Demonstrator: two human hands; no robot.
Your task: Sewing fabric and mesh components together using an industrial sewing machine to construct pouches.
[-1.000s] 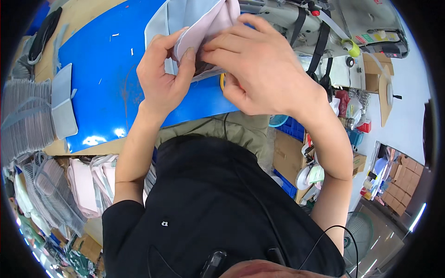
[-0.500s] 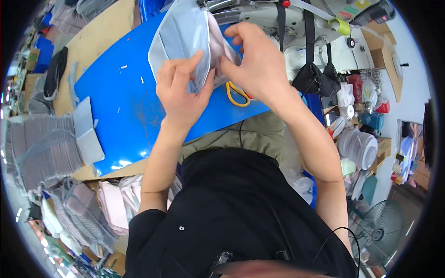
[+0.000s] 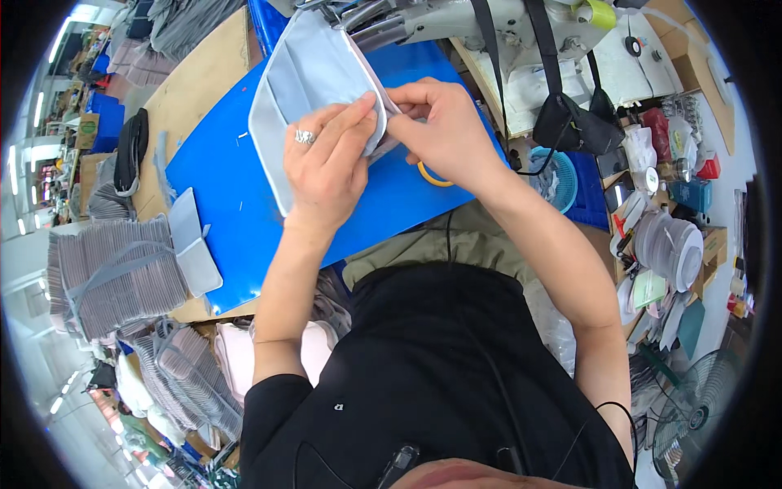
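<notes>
My left hand (image 3: 326, 163), with a silver ring, grips a light grey-blue fabric piece (image 3: 297, 73) with a piped edge and pink inner layer, its fingers pressed on the edge near the fold. My right hand (image 3: 440, 130) is closed on the same piece's right edge, thumb and fingers around the pink layer; the fingertips are partly hidden. A yellow scissors handle (image 3: 436, 178) shows under my right hand on the blue board (image 3: 212, 163). The top of the piece reaches up to the metal parts of the sewing machine (image 3: 423, 24).
Stacked grey pieces (image 3: 122, 273) lie at left beside a dark bundle (image 3: 130, 151). Black straps and pouches (image 3: 570, 122) hang from the machine. A teal basket (image 3: 554, 179), spools (image 3: 668, 253) and a fan (image 3: 692, 416) are on the right. Fabric piles (image 3: 187, 375) sit lower left.
The piece has turned to show more grey-blue side. My left fingers have moved over onto its front edge. My right hand has gone from spread fingers to closed on the edge. The camera view has shifted.
</notes>
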